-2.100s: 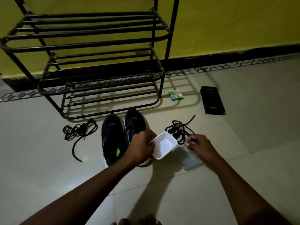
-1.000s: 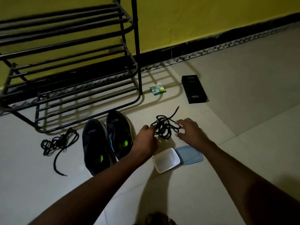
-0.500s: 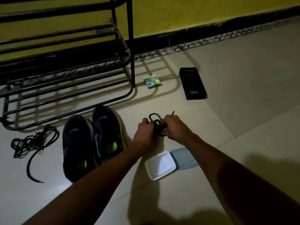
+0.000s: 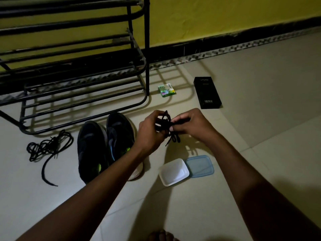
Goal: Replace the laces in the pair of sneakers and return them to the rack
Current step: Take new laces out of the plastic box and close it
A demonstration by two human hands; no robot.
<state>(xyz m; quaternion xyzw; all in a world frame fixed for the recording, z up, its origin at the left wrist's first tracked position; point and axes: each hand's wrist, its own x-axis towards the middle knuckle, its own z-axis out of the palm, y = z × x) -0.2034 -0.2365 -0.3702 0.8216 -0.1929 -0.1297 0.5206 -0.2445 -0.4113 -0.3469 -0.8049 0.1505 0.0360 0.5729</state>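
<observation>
Pair of black sneakers (image 4: 90, 145) side by side, just before black rack (image 4: 147, 49). Leftward before it, loose lace (image 4: 52, 142) tangled on floor. Right of it, bunched lace (image 4: 164, 126), held up.

Home floor: shoe rack (image 4: 83, 54), tiles (image 4: 260, 119).

Black painted metal tubing forms the rack (image 4: 139, 54) above smooth, faintly glossy floor tiles (image 4: 260, 101); woven matt cord laces (image 4: 48, 146), a white plastic container (image 4: 173, 172) and translucent blue plastic lid (image 4: 201, 165) lie nearby
</observation>
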